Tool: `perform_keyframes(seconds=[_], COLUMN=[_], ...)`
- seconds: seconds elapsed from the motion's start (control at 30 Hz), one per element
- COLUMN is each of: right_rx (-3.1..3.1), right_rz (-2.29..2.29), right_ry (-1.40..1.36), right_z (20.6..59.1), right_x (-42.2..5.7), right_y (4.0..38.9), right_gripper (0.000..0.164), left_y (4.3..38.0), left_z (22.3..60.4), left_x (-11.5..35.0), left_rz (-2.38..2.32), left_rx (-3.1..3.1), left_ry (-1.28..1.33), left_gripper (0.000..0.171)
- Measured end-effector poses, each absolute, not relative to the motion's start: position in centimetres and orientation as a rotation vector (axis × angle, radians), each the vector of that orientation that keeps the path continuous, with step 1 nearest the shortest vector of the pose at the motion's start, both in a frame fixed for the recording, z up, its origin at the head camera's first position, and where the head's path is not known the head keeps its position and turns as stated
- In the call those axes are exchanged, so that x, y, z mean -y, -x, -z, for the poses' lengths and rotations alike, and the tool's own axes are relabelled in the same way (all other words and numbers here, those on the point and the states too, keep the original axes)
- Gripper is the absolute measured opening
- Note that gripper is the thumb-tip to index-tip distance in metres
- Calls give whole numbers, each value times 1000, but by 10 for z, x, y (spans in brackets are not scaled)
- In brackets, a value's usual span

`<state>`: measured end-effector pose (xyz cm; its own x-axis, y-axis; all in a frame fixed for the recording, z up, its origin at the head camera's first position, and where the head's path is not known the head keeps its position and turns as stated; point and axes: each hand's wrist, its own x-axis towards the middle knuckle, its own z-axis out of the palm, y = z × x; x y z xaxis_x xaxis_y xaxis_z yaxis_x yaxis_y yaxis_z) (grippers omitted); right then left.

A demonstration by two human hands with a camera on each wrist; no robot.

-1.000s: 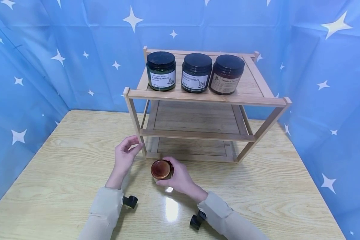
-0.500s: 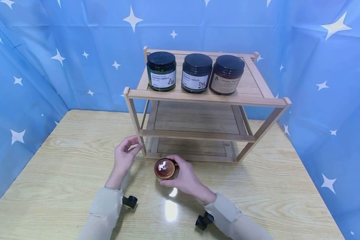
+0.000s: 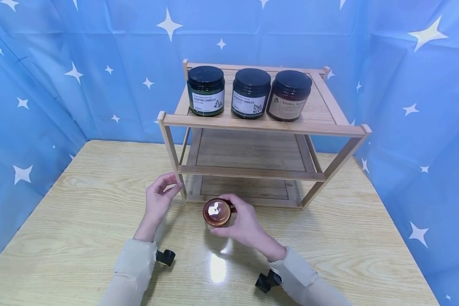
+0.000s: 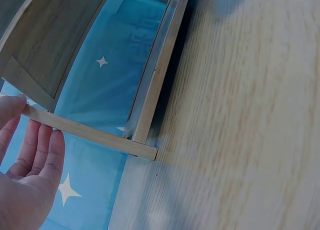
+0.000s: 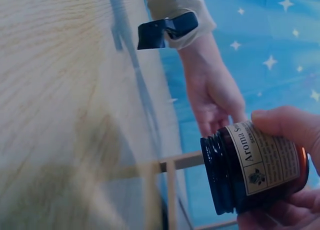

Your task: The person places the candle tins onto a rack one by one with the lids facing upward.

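My right hand (image 3: pixel 246 223) grips an amber glass candle jar (image 3: pixel 217 212) just in front of the wooden rack (image 3: pixel 256 123). Its glass bottom faces up in the head view. In the right wrist view the jar's cream "Aroma" label (image 5: pixel 265 162) shows, and its black lid (image 5: pixel 216 175) points toward the tabletop. Thumb and fingers lie on opposite sides of the jar. At the rack's front left corner, my left hand (image 3: pixel 161 197) pinches the upright post (image 4: pixel 90 131) between thumb and fingers.
Three lidded candle jars stand on the rack's top shelf: a green one (image 3: pixel 205 91), a dark one (image 3: pixel 250 93) and a brown one (image 3: pixel 289 95). Below are a middle shelf (image 3: pixel 252 148) and a bottom shelf (image 3: pixel 245 187). A blue star-patterned curtain (image 3: pixel 114 76) surrounds the wooden table (image 3: pixel 80 221).
My right hand has carried the amber candle jar to the right and slightly toward the rack, and the jar's bottom now catches the light. The left hand has stayed on the post.
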<state>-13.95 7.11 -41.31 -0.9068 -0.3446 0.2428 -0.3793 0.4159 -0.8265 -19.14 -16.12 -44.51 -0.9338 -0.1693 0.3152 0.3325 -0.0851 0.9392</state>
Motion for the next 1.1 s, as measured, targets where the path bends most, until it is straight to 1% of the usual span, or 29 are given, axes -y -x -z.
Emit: perform_keyframes(seconds=[0.47,0.7,1.1], right_rx=[2473,2471,2434], right_rz=[-1486,-1554,-1477], right_ry=[-719,-687,-672], right_z=[388,372,351], right_x=[-96,-109,-126], right_y=[140,135,128], right_gripper=[68,66,66], left_y=[191,191,191], left_z=[444,444,442], left_x=[161,160,161], left_rz=[2066,2084,2072], left_rx=[1884,1854,1886], left_ry=[186,180,186], left_gripper=[27,27,27])
